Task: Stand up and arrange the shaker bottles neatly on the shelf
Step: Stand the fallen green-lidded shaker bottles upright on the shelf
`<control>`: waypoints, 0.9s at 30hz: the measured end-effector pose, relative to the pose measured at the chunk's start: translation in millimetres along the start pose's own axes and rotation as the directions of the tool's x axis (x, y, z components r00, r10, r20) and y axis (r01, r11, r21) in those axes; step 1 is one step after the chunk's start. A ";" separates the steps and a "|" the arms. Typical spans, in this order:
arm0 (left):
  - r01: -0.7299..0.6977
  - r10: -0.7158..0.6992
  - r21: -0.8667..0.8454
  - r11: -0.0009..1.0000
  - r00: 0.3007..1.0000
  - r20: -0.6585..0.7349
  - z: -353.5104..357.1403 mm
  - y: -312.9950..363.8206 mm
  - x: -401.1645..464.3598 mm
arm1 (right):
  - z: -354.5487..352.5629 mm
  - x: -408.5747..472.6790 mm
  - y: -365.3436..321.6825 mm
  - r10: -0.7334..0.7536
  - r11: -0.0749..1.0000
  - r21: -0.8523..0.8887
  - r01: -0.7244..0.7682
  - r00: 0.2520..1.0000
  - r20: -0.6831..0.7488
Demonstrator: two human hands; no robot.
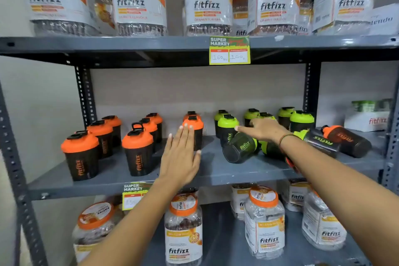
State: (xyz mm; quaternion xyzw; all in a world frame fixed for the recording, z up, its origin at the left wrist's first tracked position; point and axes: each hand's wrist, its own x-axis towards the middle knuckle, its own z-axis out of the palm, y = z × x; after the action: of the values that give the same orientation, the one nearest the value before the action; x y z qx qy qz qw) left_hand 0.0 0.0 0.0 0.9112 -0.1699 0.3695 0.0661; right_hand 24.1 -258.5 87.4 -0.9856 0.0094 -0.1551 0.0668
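Open spot: bare gray shelf (pixel 213 168) between the orange bottles (pixel 138 153) and the green bottles (pixel 227 129).
In the way, right: tipped-over bottles (pixel 239 150) lie across the shelf.
Up top: lots of room under the upper shelf (pixel 129 44).

Both arms are held out straight to the front, bare from elbow to wrist. The left hand (pixel 180 157) is kept flat and open, palm facing away, fingers (pixel 185 136) close together and pointed up, thumb stuck out to the right side. Nothing is held in it. The right hand (pixel 262 129) is stretched to the left, back of hand up, fingers pointed left (fingertips approx. level w/ the left hand's tips). Whether something is gripped can't be told. A thin band is worn on the right wrist.
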 end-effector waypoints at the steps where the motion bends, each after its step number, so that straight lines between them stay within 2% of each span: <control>1: 0.024 -0.026 0.025 0.999 0.998 0.058 10.0 -4.4 1.7 | 4.0 7.4 2.2 -0.004 0.999 -0.054 0.005 1.000 0.019; 8: 0.215 -0.216 0.044 0.976 0.906 0.363 75.8 -45.7 17.0 | 32.2 55.2 8.9 0.089 0.946 -0.316 -0.067 0.995 0.054; 13: 0.253 -0.222 0.010 0.968 0.833 0.507 100.3 -58.1 29.7 | 52.9 71.8 9.5 0.104 0.939 -0.336 -0.073 0.992 0.076; 17: 0.255 -0.202 -0.024 0.967 0.816 0.542 104.6 -57.9 32.1 | 56.5 71.3 2.5 0.082 0.985 -0.159 -0.066 0.992 0.096; 22: 0.244 -0.195 -0.032 0.969 0.840 0.507 100.6 -54.5 29.5 | 59.6 65.3 -20.0 0.100 0.990 0.088 -0.114 0.983 0.153; 24: 0.233 -0.181 -0.042 0.972 0.844 0.505 97.9 -53.2 28.8 | 64.4 64.9 -27.5 0.129 0.959 0.224 -0.173 0.972 0.198; 27: 0.221 -0.158 -0.063 0.973 0.842 0.516 94.1 -52.1 29.0 | 76.3 62.0 -34.7 0.193 0.833 0.462 -0.302 0.944 0.269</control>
State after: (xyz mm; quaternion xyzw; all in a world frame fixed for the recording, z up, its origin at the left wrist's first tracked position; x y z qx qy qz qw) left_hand 99.3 17.9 -47.2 0.9828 -0.1121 0.0973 0.1100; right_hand 106.4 -216.6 39.0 -0.9359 0.0901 -0.0365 0.3386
